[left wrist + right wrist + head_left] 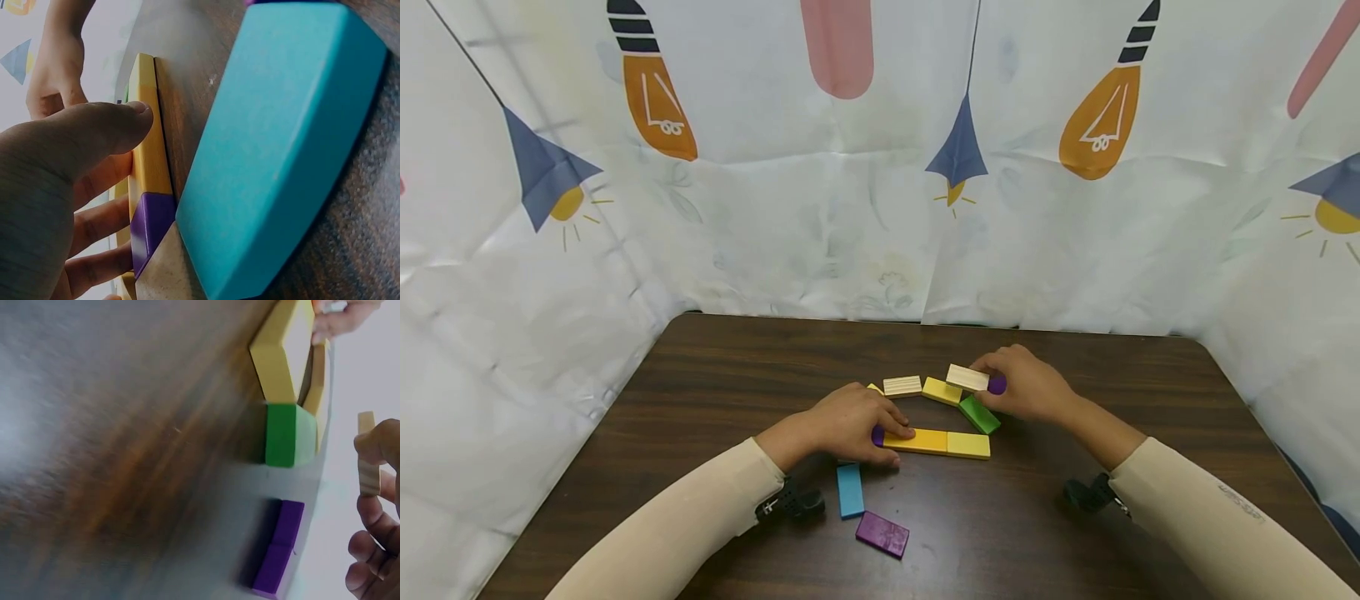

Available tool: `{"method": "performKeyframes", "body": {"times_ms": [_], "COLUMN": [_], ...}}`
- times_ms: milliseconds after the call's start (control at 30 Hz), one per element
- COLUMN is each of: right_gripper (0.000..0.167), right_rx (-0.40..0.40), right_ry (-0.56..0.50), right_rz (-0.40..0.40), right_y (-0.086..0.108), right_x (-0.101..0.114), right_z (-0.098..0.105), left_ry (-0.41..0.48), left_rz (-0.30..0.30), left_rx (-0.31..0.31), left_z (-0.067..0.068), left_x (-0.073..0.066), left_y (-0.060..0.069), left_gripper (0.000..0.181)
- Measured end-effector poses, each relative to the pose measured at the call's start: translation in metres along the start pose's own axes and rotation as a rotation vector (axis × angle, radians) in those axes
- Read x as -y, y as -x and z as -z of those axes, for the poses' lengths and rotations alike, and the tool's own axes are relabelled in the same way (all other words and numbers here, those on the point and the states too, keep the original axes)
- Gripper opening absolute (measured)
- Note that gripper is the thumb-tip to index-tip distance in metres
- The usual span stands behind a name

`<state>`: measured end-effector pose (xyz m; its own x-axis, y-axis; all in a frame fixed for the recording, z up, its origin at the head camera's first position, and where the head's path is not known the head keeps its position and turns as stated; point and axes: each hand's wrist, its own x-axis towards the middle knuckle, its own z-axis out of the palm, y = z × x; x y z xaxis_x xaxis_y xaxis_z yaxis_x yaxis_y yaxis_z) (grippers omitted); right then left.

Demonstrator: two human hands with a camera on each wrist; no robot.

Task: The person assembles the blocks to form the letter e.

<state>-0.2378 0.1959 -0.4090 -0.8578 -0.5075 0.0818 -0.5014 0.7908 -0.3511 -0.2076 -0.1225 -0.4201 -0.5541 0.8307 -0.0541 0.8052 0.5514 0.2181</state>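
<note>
In the head view my right hand (1026,383) pinches a plain wooden block (967,377) above the right end of an arc of blocks. The right wrist view shows this wooden block (368,456) between thumb and fingers, raised off the table. My left hand (853,421) lies over the left end of a straight row, its fingers touching an orange block (928,441). From the left wrist, the thumb (134,119) stretches across in front of that row. A yellow block (968,446) continues the row, and a purple piece (151,228) adjoins its left end.
A wooden block (902,386), a yellow block (942,391) and a green block (979,414) form the arc. Purple blocks (279,550) stand beyond the green one. Nearer me lie a blue block (850,491) and a dark purple block (882,534). A printed curtain (820,233) hangs behind the table.
</note>
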Motion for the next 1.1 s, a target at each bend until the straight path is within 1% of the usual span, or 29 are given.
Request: {"method": "performKeyframes", "body": {"times_ms": [67, 233, 433, 733, 1100], "right_gripper": [0.035, 0.033, 0.033, 0.033, 0.034], "right_rx": [0.006, 0.001, -0.017, -0.008, 0.009], "right_ry": [-0.006, -0.002, -0.002, 0.007, -0.031], "right_rz": [0.006, 0.030, 0.089, 0.169, 0.186], "right_y": [0.004, 0.015, 0.027, 0.043, 0.060], "right_x": [0.002, 0.008, 0.017, 0.028, 0.041], "right_z": [-0.001, -0.004, -0.007, -0.013, -0.019], "left_ry": [0.002, 0.006, 0.013, 0.007, 0.001], "left_rz": [-0.011, -0.015, -0.017, -0.006, 0.013], "left_rx": [-0.010, -0.015, -0.023, -0.018, -0.007], "left_z": [-0.001, -0.001, 0.001, -0.001, 0.000], "left_x": [0.001, 0.001, -0.001, -0.001, -0.001], "left_y": [0.000, 0.001, 0.001, 0.000, -0.001], "left_gripper": [0.044, 0.044, 0.043, 0.043, 0.044]}}
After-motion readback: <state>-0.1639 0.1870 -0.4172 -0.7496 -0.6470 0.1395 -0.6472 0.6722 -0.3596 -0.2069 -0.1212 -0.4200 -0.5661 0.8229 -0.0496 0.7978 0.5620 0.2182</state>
